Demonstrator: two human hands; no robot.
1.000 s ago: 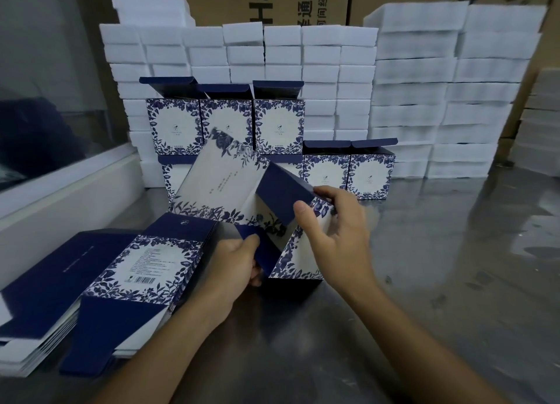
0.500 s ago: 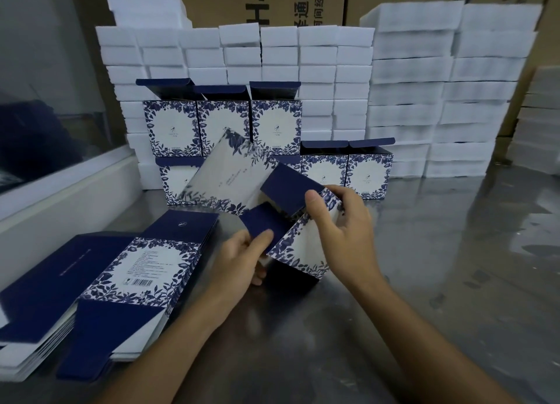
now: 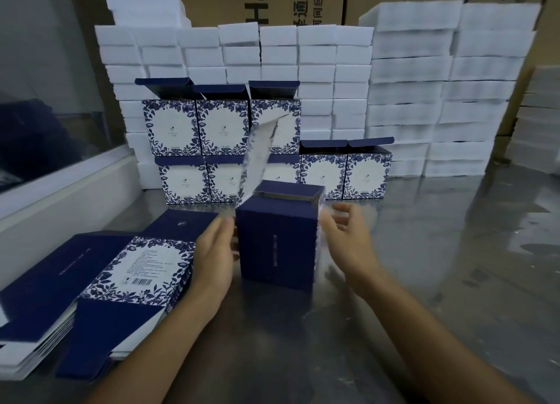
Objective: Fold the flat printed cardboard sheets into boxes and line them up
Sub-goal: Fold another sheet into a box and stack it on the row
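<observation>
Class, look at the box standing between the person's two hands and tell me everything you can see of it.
The box is printed cardboard, dark blue on the face toward us with a thin line of pale text running up it. It stands upright on the shiny metal table, its top open; a white flap with blue flower print sticks up, blurred. The left hand is against its left side; the blurred right hand is close beside its right, contact unclear.

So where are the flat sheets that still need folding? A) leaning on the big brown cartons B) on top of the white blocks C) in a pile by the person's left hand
C: the pile of flat sheets lies on the metal table beside the left hand.
</observation>
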